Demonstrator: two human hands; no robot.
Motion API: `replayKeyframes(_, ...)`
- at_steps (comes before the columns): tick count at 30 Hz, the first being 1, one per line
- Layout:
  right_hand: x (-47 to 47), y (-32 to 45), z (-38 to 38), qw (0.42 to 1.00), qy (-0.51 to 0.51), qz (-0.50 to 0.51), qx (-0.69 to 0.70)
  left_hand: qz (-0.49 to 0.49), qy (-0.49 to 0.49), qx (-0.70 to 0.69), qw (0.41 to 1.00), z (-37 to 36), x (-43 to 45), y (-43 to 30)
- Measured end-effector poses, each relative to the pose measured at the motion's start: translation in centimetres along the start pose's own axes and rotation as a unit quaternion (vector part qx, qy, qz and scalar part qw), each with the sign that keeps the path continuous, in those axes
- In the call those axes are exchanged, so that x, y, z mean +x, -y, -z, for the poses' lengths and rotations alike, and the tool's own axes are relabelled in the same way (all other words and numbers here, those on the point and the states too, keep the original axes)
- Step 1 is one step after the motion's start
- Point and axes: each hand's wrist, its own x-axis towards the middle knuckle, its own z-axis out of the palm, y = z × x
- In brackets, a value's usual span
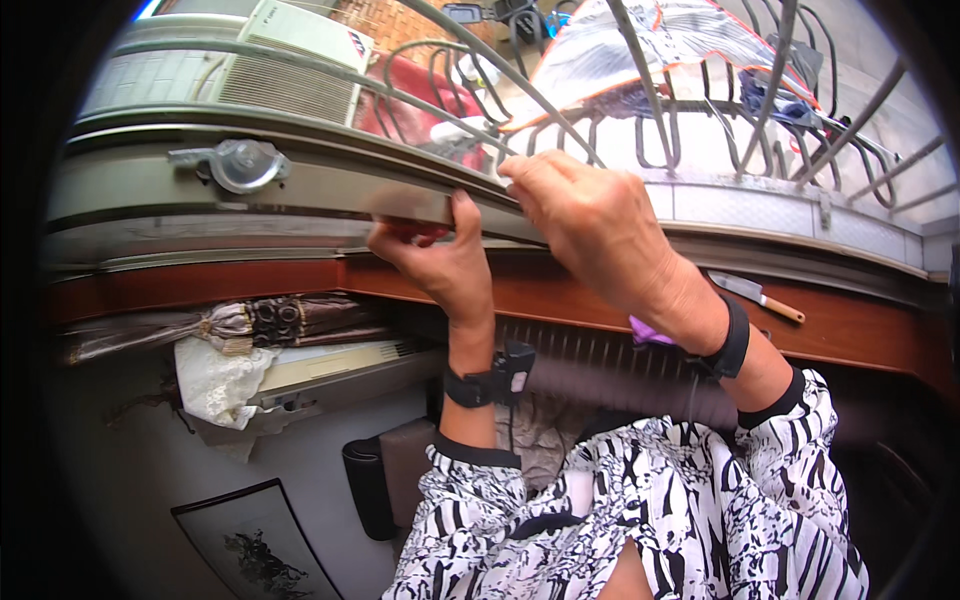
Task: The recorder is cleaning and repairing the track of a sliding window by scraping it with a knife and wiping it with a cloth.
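A metal window sash [322,184] slants across the view, with a round crescent latch [247,166] on its left part. My left hand [450,262] grips the lower edge of this sash, thumb up against its face and the other fingers partly hidden behind it. Further right, my right hand [592,210] is bent over the sash's upper edge with thumb and fingertips drawn together. Whether something thin sits between those fingertips cannot be made out. A kitchen knife with a wooden handle [784,309] lies on the brown wooden sill [847,330], right of my right wrist.
Metal security bars [645,82] stand outside the window, before an air-conditioner unit [292,67] and a plastic sheet [600,52]. A tied curtain [255,322] hangs at left above a lace-covered indoor air conditioner [330,367]. Purple cloth [649,331] shows below my right wrist.
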Motion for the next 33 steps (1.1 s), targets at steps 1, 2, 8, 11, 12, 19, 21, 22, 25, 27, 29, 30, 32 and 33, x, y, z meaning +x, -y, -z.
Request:
replayKeyframes(1,-1.0,-1.4,-0.3,1.0,-0.012,-0.011,0.02,-0.019,0.001,-0.032,0.999,-0.1,0.5,0.5)
replayKeyframes(2,-2.0,-2.5,-0.1,0.998,-0.007,-0.04,0.043,0.003,0.008,-0.042,0.999,0.1,0.7,0.2)
replayKeyframes(8,-4.8,-4.9,-2.0,0.989,0.022,-0.134,0.055,-0.003,-0.019,-0.002,1.0,-0.1,0.8,-0.2)
replayKeyframes(11,-2.5,-1.6,-2.3,0.992,-0.032,-0.079,0.093,-0.001,-0.026,-0.054,0.998,-0.5,0.3,0.0)
replayKeyframes(12,-1.4,-0.6,-1.7,0.992,-0.046,-0.041,0.112,0.023,-0.011,-0.052,0.998,-0.7,-0.2,0.0)
replayKeyframes(19,8.1,7.7,0.4,0.953,-0.203,0.221,-0.044,-0.012,-0.013,-0.039,0.999,0.3,-0.6,1.1)
replayKeyframes(21,9.8,8.1,0.4,0.918,-0.241,0.271,-0.162,-0.007,-0.017,-0.046,0.999,0.2,-0.4,1.0)
replayKeyframes(22,10.2,7.6,0.5,0.912,-0.23,0.28,-0.192,0.005,-0.012,-0.053,0.999,0.1,-0.3,0.7)
replayKeyframes(25,12.4,8.7,1.7,0.908,-0.237,0.284,-0.199,0.016,-0.02,-0.054,0.998,0.0,-0.1,0.6)
replayKeyframes(27,15.2,10.6,2.0,0.891,-0.257,0.33,-0.176,0.017,-0.02,-0.041,0.999,0.1,-0.2,0.6)
replayKeyframes(29,18.0,12.6,2.1,0.872,-0.276,0.355,-0.194,0.002,-0.029,-0.044,0.999,0.2,0.0,0.0)
replayKeyframes(30,19.2,13.9,2.1,0.868,-0.278,0.359,-0.201,-0.01,-0.03,-0.035,0.999,0.4,0.0,0.0)
replayKeyframes(32,21.0,15.6,1.7,0.859,-0.287,0.371,-0.205,-0.019,-0.04,-0.03,0.999,0.7,0.0,0.4)
replayKeyframes(33,21.6,15.8,1.6,0.858,-0.268,0.383,-0.213,-0.027,-0.04,-0.028,0.998,0.6,-0.1,0.3)
